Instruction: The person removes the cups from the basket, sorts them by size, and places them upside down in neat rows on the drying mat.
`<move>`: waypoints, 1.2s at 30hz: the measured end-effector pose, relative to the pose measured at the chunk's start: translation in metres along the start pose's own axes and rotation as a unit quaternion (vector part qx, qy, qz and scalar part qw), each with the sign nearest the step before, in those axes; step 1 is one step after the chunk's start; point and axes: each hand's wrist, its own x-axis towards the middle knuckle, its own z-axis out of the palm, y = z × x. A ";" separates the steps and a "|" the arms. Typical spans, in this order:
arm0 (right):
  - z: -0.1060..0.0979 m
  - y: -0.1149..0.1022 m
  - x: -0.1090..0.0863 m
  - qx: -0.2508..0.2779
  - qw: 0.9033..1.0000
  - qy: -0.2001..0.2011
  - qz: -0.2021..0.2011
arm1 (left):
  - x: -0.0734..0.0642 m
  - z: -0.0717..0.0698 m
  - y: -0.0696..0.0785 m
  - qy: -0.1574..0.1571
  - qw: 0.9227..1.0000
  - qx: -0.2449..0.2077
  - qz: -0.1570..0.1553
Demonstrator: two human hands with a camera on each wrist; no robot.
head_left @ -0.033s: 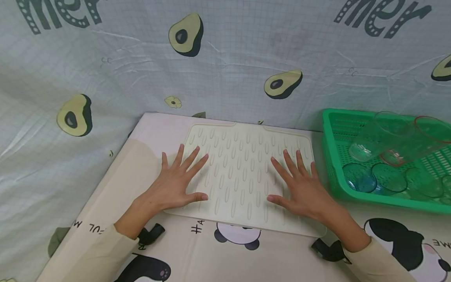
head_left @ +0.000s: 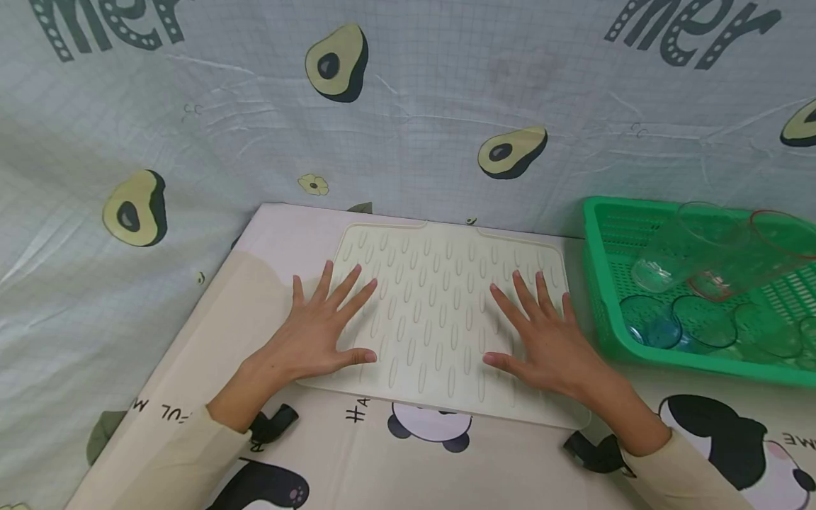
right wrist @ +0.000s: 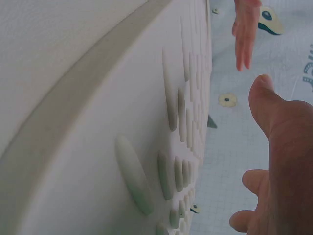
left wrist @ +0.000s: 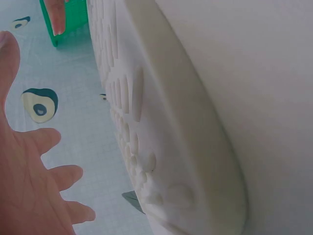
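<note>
A cream-white mat (head_left: 433, 319) with rows of raised oval ridges lies flat on the table. Over its left side my left hand (head_left: 319, 329) is spread, fingers straight and apart, palm down. My right hand (head_left: 545, 340) is spread the same way over the mat's right side. In the left wrist view a gap shows between the left palm (left wrist: 24, 181) and the ridged surface (left wrist: 146, 107). Seen from the right wrist, the right hand (right wrist: 288, 161) is likewise apart from the mat (right wrist: 122, 122). Neither hand holds anything.
A green plastic basket (head_left: 596, 297) stands at the right, close to the mat. Inside lie two tall clear glasses, one red-rimmed glass (head_left: 780, 237) among them, and several short glasses (head_left: 704, 322). Behind rises a pale cloth (head_left: 421, 127) printed with avocados. A panda-print cover (head_left: 510, 467) spreads over the table.
</note>
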 end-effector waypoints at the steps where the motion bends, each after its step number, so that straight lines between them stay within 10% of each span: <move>1: 0.000 0.000 0.000 0.001 1.000 0.000 0.000 | 0.000 0.000 0.000 -0.001 1.000 -0.001 0.000; 23: -0.016 0.002 -0.006 0.026 0.998 0.054 -0.019 | 0.017 -0.008 0.013 0.023 0.999 -0.029 0.035; 36: -0.071 0.006 -0.019 0.125 0.982 0.136 -0.048 | 0.039 -0.019 0.045 0.093 0.987 -0.099 0.090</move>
